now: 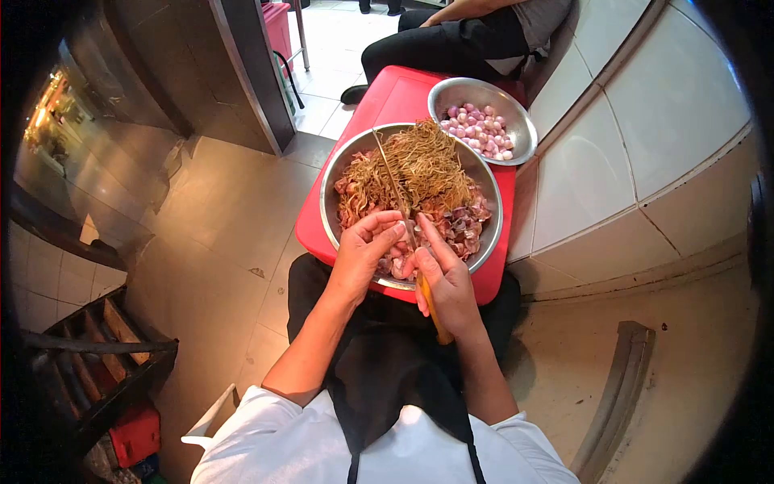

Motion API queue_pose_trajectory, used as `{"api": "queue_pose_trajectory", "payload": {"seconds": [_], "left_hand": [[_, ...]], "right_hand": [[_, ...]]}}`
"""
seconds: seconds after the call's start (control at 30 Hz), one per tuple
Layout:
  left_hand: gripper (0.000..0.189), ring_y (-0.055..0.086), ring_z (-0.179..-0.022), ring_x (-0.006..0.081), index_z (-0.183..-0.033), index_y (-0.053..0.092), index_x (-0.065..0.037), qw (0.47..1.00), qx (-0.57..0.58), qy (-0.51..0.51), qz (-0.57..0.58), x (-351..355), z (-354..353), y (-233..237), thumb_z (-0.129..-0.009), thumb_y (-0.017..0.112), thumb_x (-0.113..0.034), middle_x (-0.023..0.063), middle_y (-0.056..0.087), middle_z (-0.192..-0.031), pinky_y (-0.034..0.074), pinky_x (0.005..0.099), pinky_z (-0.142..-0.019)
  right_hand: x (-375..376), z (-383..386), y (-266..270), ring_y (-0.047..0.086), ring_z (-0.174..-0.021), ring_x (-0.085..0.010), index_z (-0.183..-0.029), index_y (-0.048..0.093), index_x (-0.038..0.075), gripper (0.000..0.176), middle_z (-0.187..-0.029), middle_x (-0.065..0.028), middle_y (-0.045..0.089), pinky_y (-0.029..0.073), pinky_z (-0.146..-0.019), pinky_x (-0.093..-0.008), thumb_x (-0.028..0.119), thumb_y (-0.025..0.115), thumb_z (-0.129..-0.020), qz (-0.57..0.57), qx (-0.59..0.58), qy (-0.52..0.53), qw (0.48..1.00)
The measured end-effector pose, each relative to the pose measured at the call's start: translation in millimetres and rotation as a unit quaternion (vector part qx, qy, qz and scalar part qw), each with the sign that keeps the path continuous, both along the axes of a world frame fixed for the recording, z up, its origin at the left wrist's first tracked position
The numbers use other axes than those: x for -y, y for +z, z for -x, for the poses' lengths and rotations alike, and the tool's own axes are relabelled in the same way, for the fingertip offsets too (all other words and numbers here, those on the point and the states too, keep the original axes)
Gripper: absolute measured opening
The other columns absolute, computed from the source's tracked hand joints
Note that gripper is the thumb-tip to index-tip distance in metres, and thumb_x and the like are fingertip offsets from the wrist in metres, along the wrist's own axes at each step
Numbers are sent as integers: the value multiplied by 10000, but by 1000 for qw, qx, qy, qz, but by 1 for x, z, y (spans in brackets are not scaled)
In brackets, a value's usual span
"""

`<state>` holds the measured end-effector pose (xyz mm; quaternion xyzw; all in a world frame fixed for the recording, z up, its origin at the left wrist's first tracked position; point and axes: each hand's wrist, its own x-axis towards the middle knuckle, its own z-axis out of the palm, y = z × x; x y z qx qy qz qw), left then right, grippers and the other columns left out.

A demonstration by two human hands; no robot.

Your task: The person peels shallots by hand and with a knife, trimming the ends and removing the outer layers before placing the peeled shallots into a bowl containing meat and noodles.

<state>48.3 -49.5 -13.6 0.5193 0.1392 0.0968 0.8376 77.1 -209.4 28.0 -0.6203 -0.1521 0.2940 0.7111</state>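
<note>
My right hand (pixel 447 286) is wrapped round the yellow-orange handle of a knife (pixel 436 313). Its long thin blade points up and away over a wide metal bowl (pixel 328 211). Close beside the blade, the fingers of my left hand (pixel 363 254) are pinched together; what they hold, if anything, is too small to make out. Inside the bowl lies a heap of dry, stringy brown tops (pixel 423 165), with purplish-pink shallot skins (pixel 466 230) toward the near and right side. Behind it, a smaller metal bowl (pixel 524 133) contains many peeled shallots (pixel 480 129).
Both bowls rest on a red plastic stool or box (pixel 314 230) before my knees. A white tiled wall (pixel 592 153) runs close on the right. Another person (pixel 451 44) sits at the far end. A dark wooden rack (pixel 105 347) stands at the lower left.
</note>
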Motion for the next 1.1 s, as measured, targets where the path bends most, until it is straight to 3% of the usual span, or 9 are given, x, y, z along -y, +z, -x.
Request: {"api": "queue_pose_trajectory", "payload": {"seconds": [0.37,0.47,0.6,0.7,0.8,0.9,0.97,1.07,1.1], "left_hand": [[345,669,-971,126,-1276,610,16,997,51,-12,51,-3,6,8,-941,657,-51,78,697,-1105,554,270,-863],[336,672,-1010,140,-1263,610,30,998,38,-2,48,-4,8,6,-936,652,-37,101,695,-1151,552,282,-887],[333,678,-1006,145,-1244,614,41,998,64,9,16,-3,9,11,-918,660,-11,111,698,-1159,548,280,-889],[328,677,-990,135,-1226,624,44,997,64,25,-20,-2,11,13,-902,665,19,102,706,-1125,540,267,-879],[331,672,-980,125,-1215,633,49,996,65,30,-48,-2,14,8,-885,668,51,94,711,-1093,534,260,-868],[348,670,-971,123,-1220,634,52,996,68,28,-52,1,16,16,-875,672,67,95,712,-1085,533,259,-862],[366,672,-967,127,-1232,629,53,996,73,37,-22,1,14,17,-869,678,70,109,712,-1103,537,263,-867],[378,675,-965,133,-1245,624,53,996,74,46,-15,-1,11,18,-871,682,61,135,709,-1137,541,271,-887],[379,676,-974,139,-1246,623,55,996,70,46,-21,-2,12,18,-871,683,59,141,707,-1147,541,276,-897]], "right_hand": [[3,1,0,442,-472,-26,-1524,377,21,524,-857,-3,573,358,-415,-177,204,501,-1049,2,12,-13,1000],[6,2,12,623,-648,-105,-1481,439,-9,508,-1016,-87,666,500,-592,-222,178,548,-1021,80,52,8,995],[3,1,-3,650,-1094,-221,-1432,486,-39,491,-1240,-205,659,480,-946,-327,148,589,-990,113,169,-1,979],[0,3,0,592,-1241,-247,-1418,498,-45,475,-1290,-225,641,421,-1053,-358,138,589,-989,98,177,-3,979],[-1,2,-3,636,-1109,-218,-1421,500,-39,467,-1217,-184,666,469,-973,-329,138,580,-997,96,196,-10,976],[1,-1,-10,644,-848,-144,-1436,494,-24,469,-1062,-115,672,507,-774,-261,141,575,-1005,57,104,-22,993],[6,0,-5,584,-668,-78,-1448,488,-12,474,-955,-58,641,475,-615,-205,142,574,-1008,-1,-21,-18,1000],[7,2,3,472,-544,-17,-1464,478,7,476,-896,-7,581,366,-497,-163,142,565,-1016,-36,-10,-29,999],[8,2,5,502,-577,-41,-1461,479,3,477,-910,-21,595,397,-532,-182,136,567,-1012,-17,17,-18,1000]]}}
